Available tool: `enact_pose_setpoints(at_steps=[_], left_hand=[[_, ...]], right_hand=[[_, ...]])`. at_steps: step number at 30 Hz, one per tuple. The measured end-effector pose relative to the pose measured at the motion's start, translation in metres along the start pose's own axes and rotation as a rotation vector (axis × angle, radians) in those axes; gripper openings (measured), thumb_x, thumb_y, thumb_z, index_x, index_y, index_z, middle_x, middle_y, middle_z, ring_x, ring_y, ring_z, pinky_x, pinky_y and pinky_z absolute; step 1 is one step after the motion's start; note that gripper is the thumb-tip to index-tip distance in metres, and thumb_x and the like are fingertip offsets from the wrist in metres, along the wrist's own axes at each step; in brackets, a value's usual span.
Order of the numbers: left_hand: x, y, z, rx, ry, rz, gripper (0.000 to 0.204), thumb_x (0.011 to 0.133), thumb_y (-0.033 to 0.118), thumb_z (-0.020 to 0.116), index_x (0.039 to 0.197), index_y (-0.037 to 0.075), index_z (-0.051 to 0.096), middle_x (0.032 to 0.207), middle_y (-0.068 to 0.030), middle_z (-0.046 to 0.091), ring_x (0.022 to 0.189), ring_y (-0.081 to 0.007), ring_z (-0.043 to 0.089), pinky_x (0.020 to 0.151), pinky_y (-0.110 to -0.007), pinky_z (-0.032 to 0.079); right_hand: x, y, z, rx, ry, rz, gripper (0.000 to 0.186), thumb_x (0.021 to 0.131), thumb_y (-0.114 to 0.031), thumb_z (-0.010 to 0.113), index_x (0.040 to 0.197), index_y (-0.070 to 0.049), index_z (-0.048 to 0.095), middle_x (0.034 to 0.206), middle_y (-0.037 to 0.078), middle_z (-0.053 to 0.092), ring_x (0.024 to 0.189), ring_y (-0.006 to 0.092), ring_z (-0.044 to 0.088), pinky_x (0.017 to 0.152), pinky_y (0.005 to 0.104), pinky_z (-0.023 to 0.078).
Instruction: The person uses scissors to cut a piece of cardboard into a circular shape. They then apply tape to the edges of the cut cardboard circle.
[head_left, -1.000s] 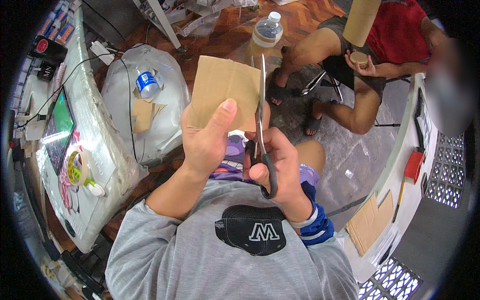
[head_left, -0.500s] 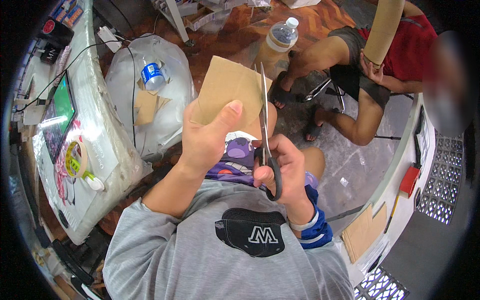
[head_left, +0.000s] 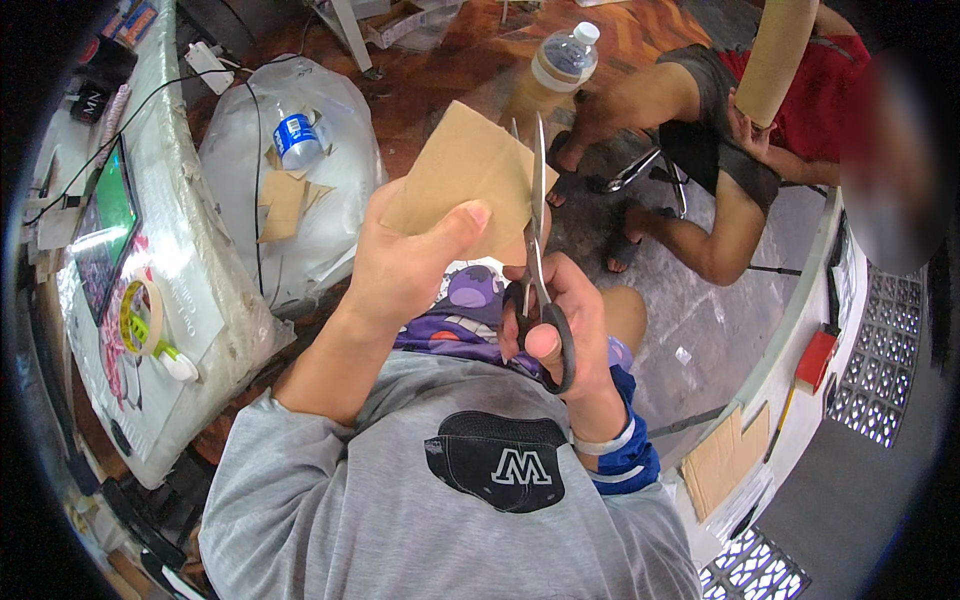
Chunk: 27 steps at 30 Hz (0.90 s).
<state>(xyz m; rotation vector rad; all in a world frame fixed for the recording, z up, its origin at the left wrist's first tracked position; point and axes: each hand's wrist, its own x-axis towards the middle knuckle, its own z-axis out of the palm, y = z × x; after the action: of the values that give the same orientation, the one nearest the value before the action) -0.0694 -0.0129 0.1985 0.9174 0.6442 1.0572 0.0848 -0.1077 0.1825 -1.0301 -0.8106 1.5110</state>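
A brown piece of cardboard (head_left: pixel 465 175) is gripped by my left hand (head_left: pixel 410 250), its thumb pressed on the face and its fingers hidden behind. My right hand (head_left: pixel 575 320) has its fingers in the black handles of a pair of scissors (head_left: pixel 539 215). The long metal blades point away from me and are slightly parted, with the cardboard's right edge between them. Both hands are above my lap, over purple patterned shorts (head_left: pixel 455 342).
On the left table (head_left: pixel 215 350) lie a tape roll (head_left: pixel 140 315) and a laptop-like screen (head_left: pixel 110 235). A plastic bag (head_left: pixel 230 130) bears a bottle (head_left: pixel 296 140) and cardboard scraps (head_left: pixel 283 205). Another person (head_left: pixel 730 150) sits at far right holding a cardboard tube (head_left: pixel 775 65). More cardboard (head_left: pixel 722 460) lies on the right table.
The scissor blades have parted a little more, and my right thumb has shifted in the handle. The cardboard is tilted slightly differently. The view has shifted a little.
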Motion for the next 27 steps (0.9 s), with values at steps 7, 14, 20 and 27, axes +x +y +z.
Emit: enact_pose_setpoints(at_steps=[7,14,20,27], left_hand=[[0.003,-0.002,-0.009,-0.016,-0.003,-0.036,0.024,0.092,0.009,0.060,0.111,-0.004,0.063,0.098,-0.0073,0.069,0.085,-0.0134,0.065,0.076,-0.028,0.052],[0.004,0.003,-0.011,0.052,-0.070,-0.080,0.025,0.091,0.007,0.060,0.113,-0.005,0.064,0.099,-0.0079,0.070,0.088,-0.0131,0.066,0.078,-0.028,0.052],[0.005,0.002,-0.011,0.019,-0.091,-0.073,0.026,0.089,0.005,0.060,0.113,-0.005,0.064,0.101,-0.0079,0.070,0.090,-0.0133,0.066,0.079,-0.028,0.053],[0.007,0.005,-0.020,-0.001,-0.112,-0.108,0.029,0.087,0.007,0.063,0.114,-0.005,0.064,0.102,-0.0088,0.070,0.091,-0.0143,0.066,0.081,-0.029,0.053]], right_hand=[[-0.002,-0.006,0.003,-0.107,0.027,0.073,0.085,0.066,-0.063,0.080,0.107,0.005,0.048,0.066,0.006,0.057,0.054,0.0130,0.058,0.050,0.0242,0.046],[0.003,-0.003,0.000,-0.018,-0.040,0.048,0.080,0.066,-0.056,0.084,0.106,0.004,0.048,0.079,0.004,0.055,0.070,0.0085,0.052,0.063,0.0221,0.043],[0.000,-0.002,-0.003,0.026,-0.031,0.041,0.078,0.067,-0.053,0.085,0.105,0.003,0.048,0.078,0.003,0.055,0.069,0.0078,0.053,0.060,0.0218,0.042],[-0.003,-0.006,-0.004,-0.047,-0.018,0.077,0.079,0.068,-0.055,0.083,0.104,0.005,0.047,0.067,0.008,0.057,0.052,0.0132,0.056,0.048,0.0252,0.045]])
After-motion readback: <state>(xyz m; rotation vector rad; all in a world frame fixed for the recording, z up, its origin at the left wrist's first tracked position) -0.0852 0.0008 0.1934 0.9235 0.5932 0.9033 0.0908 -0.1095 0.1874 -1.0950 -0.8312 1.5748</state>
